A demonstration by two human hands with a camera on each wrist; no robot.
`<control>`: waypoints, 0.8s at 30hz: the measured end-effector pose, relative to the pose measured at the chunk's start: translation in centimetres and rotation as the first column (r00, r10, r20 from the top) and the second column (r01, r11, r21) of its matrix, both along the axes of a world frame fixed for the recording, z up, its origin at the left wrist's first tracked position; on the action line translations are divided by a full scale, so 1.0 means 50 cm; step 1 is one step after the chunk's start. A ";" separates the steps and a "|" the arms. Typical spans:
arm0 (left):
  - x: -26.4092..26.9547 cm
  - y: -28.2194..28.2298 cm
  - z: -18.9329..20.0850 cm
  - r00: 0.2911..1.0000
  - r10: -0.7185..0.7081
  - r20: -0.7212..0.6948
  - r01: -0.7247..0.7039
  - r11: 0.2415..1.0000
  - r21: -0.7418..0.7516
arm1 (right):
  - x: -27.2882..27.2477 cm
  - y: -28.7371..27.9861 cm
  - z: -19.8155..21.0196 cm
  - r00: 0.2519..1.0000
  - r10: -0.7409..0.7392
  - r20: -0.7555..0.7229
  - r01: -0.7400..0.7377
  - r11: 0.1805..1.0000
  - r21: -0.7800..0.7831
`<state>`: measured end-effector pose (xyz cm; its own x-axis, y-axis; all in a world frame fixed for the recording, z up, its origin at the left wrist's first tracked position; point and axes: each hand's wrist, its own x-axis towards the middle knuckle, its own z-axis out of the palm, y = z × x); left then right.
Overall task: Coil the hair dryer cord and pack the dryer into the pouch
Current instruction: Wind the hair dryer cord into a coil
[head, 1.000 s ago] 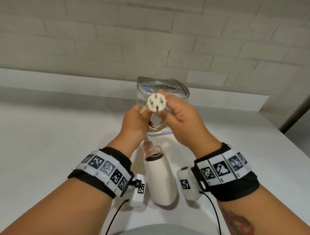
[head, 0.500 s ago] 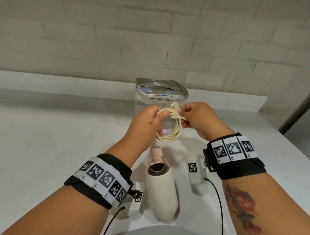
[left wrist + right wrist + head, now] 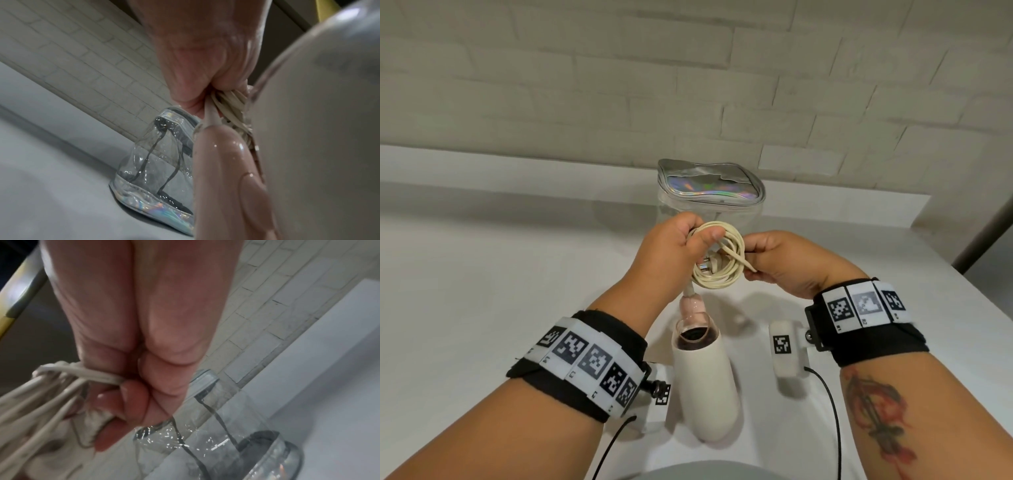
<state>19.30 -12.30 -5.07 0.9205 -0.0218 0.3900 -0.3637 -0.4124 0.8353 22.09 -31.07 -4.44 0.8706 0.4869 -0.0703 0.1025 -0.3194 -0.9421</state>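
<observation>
Two hands hold the cord (image 3: pixel 719 260) above the counter (image 3: pixel 482 291); the left hand (image 3: pixel 671 250) grips the coiled loops in a fist, thumb over them; the right hand (image 3: pixel 780 260) pinches one strand at the coil's side; the hair dryer (image 3: pixel 703 380) hangs below the coil; the clear pouch (image 3: pixel 710 192) stands near the counter's back edge.

Cream cord (image 3: pixel 719 260), white-and-pink dryer (image 3: pixel 705 380), clear pouch (image 3: pixel 710 192) with iridescent trim
</observation>
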 end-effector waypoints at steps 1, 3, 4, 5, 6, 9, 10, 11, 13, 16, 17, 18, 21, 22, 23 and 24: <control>0.001 0.001 0.000 1.000 0.000 0.000 0.000 1.000 0.008 | 0.000 0.000 -0.006 1.000 -0.003 -0.016 0.003 0.999 0.037; 0.003 0.004 -0.002 1.000 0.006 -0.005 -0.006 1.000 0.018 | 0.001 -0.003 -0.015 0.999 -0.006 -0.052 0.014 0.989 0.148; 0.003 0.005 -0.004 1.000 0.007 -0.009 -0.007 1.000 0.019 | 0.000 -0.006 -0.016 0.998 -0.004 -0.062 0.016 0.981 0.196; 0.002 0.005 -0.005 1.000 0.005 -0.017 -0.005 1.000 0.016 | 0.000 -0.008 -0.016 0.998 0.003 -0.067 0.012 0.974 0.224; 0.002 0.004 -0.006 1.000 -0.004 -0.024 0.004 1.000 0.012 | 0.000 -0.011 -0.016 0.997 0.017 -0.075 0.001 0.971 0.239; 0.001 0.000 -0.007 0.998 -0.048 -0.051 0.047 0.998 -0.033 | -0.001 -0.017 -0.020 0.987 0.084 -0.134 -0.039 0.950 0.308; 0.003 0.000 -0.007 0.996 -0.063 -0.064 0.060 0.997 -0.048 | -0.003 -0.015 -0.023 0.982 0.099 -0.159 -0.042 0.944 0.327; 0.004 -0.001 -0.008 0.993 -0.080 -0.082 0.075 0.995 -0.058 | -0.005 -0.011 -0.027 0.978 0.108 -0.180 -0.043 0.942 0.332; 0.006 -0.006 -0.012 0.984 -0.123 -0.129 0.111 0.990 -0.090 | -0.007 -0.001 -0.038 0.970 0.120 -0.210 -0.047 0.945 0.323; 0.008 -0.010 -0.017 0.975 -0.127 -0.181 0.091 0.977 -0.193 | -0.013 0.016 -0.039 0.956 0.148 -0.254 -0.042 0.924 0.380; 0.008 -0.009 -0.016 0.977 -0.104 -0.186 0.062 0.974 -0.220 | -0.015 0.021 -0.036 0.955 0.145 -0.260 -0.027 0.911 0.412; 0.011 -0.006 -0.016 0.980 -0.072 -0.187 0.027 0.973 -0.231 | -0.014 0.028 -0.031 0.959 0.106 -0.264 0.020 0.900 0.434; 0.019 -0.001 -0.014 0.984 0.026 -0.176 -0.067 0.971 -0.231 | -0.019 0.053 -0.013 0.957 -0.145 -0.251 0.249 0.856 0.453; 0.022 -0.001 -0.013 0.983 0.039 -0.178 -0.082 0.966 -0.244 | -0.022 0.062 -0.008 0.963 -0.201 -0.182 0.261 0.869 0.421; 0.026 -0.002 -0.012 0.981 0.039 -0.190 -0.089 0.961 -0.262 | -0.026 0.068 -0.002 0.970 -0.238 -0.051 0.241 0.912 0.331; 0.029 -0.004 -0.011 0.977 0.029 -0.212 -0.091 0.954 -0.287 | -0.032 0.072 0.006 0.964 -0.233 0.127 0.208 0.961 0.182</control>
<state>20.75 -12.48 -5.60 0.9769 0.1226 0.1751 -0.1556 -0.1535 0.9758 20.52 -27.48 -4.16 0.9524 0.2753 0.1309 0.1874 -0.1903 -0.9637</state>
